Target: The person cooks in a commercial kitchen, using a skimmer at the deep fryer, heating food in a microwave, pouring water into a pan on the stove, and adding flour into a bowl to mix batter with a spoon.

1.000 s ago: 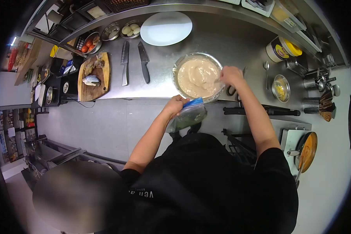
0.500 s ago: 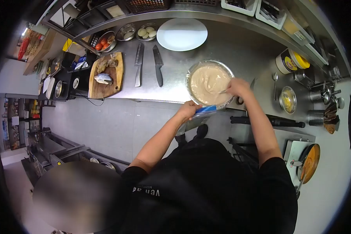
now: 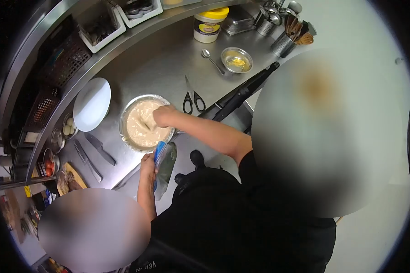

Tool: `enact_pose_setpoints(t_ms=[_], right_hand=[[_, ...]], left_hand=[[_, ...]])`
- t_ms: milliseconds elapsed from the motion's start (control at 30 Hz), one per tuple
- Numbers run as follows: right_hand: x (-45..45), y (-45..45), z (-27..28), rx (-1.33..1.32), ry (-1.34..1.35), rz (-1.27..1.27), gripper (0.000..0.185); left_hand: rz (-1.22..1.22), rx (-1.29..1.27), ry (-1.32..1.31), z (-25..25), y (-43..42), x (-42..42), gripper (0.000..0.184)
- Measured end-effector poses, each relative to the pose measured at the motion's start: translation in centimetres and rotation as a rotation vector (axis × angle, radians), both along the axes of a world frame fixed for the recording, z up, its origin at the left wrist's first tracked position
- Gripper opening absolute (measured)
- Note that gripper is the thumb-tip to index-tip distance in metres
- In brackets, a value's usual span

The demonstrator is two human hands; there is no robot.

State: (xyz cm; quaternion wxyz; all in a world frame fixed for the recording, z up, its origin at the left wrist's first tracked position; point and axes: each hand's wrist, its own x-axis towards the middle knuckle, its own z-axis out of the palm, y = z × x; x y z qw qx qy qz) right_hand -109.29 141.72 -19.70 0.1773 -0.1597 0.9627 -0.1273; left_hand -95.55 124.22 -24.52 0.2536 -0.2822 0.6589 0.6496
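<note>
A metal bowl [image 3: 123, 119] full of pale, creamy mixture [image 3: 139, 119] stands near the counter's front edge. My right hand [image 3: 165, 116] is closed over the bowl's right side, on a thin utensil. Its end dips into the mixture, and its kind is hidden. Just below the rim, my left hand [image 3: 148, 164] grips a clear zip bag [image 3: 166, 161] by its blue-striped edge. The bag hangs down in front of the counter; I cannot tell whether it touches the bowl.
Black scissors [image 3: 188, 103] lie right of the bowl, with a spoon [image 3: 212, 62] and small metal bowl [image 3: 236, 60] farther off. To the left are a white plate [image 3: 92, 104], two knives [image 3: 100, 149] and a cutting board [image 3: 75, 177]. A shelf [image 3: 95, 61] overhangs the back.
The head view has turned, so the counter now runs diagonally. The bag's blue edge, earlier lying along the bowl's front rim, now stands steeply beside it. My right hand remains over the mixture.
</note>
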Motion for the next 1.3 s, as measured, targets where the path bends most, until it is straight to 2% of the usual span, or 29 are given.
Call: enact_pose_setpoints(t_ms=[67,100,133,200,267,300,367,433,533,567,600,633,667,700,767,900,967,1033,1067,1100,1133,1167,1200,1233,1267,1300], right_hand=[[0.6,2.1,1.9,0.129,-0.048,-0.025,0.023],[0.7,2.9,3.5,0.071,0.058,-0.103,0.021],[0.2,3.2,2.7,0.041,0.113,-0.108,0.020],[0.2,1.4,-0.4,-0.028,0.187,-0.055,0.018],[-0.1,-0.4,-3.4,0.078,0.002,-0.002,0.020],[0.6,0.5,0.1,0.127,-0.093,0.075,0.024],[0.5,1.6,3.0,0.154,-0.078,0.071,0.022],[0.0,2.2,4.0,0.192,0.057,-0.080,0.029],[0.4,-1.4,-0.5,0.058,0.141,0.034,0.020],[0.7,-2.0,-0.3,0.052,0.211,0.105,0.018],[-0.9,-2.0,-3.8,0.082,0.364,0.232,0.014],[-1.1,-2.2,-1.9,0.069,0.433,0.208,0.011],[-1.4,-1.8,-0.1,0.065,0.450,0.235,0.010],[-2.3,-1.7,0.5,0.103,0.597,0.359,0.011],[-2.9,-1.0,1.3,0.107,0.778,0.350,0.012],[-2.4,0.3,-0.5,0.081,0.648,0.140,0.012],[-1.5,-0.4,-3.3,-0.027,0.502,-0.194,0.014],[0.8,-0.1,-5.2,-0.117,0.436,0.018,0.016],[1.7,0.1,-5.5,-0.135,0.239,-0.120,0.019],[3.3,0.4,-2.8,0.077,0.140,-0.070,0.021],[3.6,1.5,-1.9,0.013,0.066,-0.137,0.023],[3.5,2.6,1.7,0.093,-0.086,-0.088,0.029],[2.0,3.6,0.2,0.116,0.027,-0.109,0.035],[1.7,3.2,1.3,0.131,0.163,-0.136,0.027],[1.9,2.2,1.4,0.144,0.291,-0.115,0.018],[1.4,1.2,-0.6,0.158,0.249,-0.057,0.019]], left_hand=[[-0.005,0.006,-0.021,0.7,-0.2,0.3,0.020],[-0.048,-0.043,-0.040,2.4,0.4,0.2,0.021],[-0.078,-0.098,-0.059,3.4,0.8,0.1,0.021],[0.038,-0.021,-0.022,1.9,0.8,0.2,0.030],[-0.018,-0.044,-0.011,1.1,-0.3,0.1,0.031],[0.003,-0.033,-0.009,1.1,-0.4,0.3,0.031],[0.012,-0.009,-0.005,0.7,-0.4,0.2,0.032],[-0.012,0.059,-0.006,0.5,0.0,-0.1,0.032],[-0.023,-0.043,0.005,0.9,-0.3,0.1,0.029],[0.007,-0.053,0.010,2.0,-0.2,0.4,0.026],[0.004,-0.010,-0.006,0.9,-0.4,0.2,0.023],[0.001,0.032,-0.023,-0.3,-0.5,0.1,0.020],[0.039,-0.058,-0.021,0.6,0.2,0.2,0.018],[-0.014,-0.037,-0.002,0.0,-0.2,0.2,0.017],[-0.069,-0.033,0.011,-0.2,-0.5,0.3,0.017],[-0.035,0.008,0.003,-1.7,-1.3,-0.1,0.014],[-0.035,0.048,-0.008,-2.3,-1.0,0.1,0.012],[-0.022,0.073,-0.046,-0.9,-0.6,-0.3,0.011],[-0.081,-0.046,-0.099,-1.7,-1.4,-0.3,0.011],[-0.451,-0.176,0.216,-2.3,-2.1,0.1,0.019],[-0.823,-0.556,0.678,-2.9,-2.8,0.5,0.028],[-0.914,-0.857,1.096,-3.6,-3.4,0.9,0.037],[-0.639,-0.370,0.501,-2.5,-1.9,0.6,0.028],[-0.063,-0.039,0.029,-1.3,-0.3,0.2,0.030],[-0.021,-0.081,-0.001,-0.6,0.3,0.0,0.018],[-0.075,-0.018,0.015,-2.4,-0.3,-0.1,0.018]])
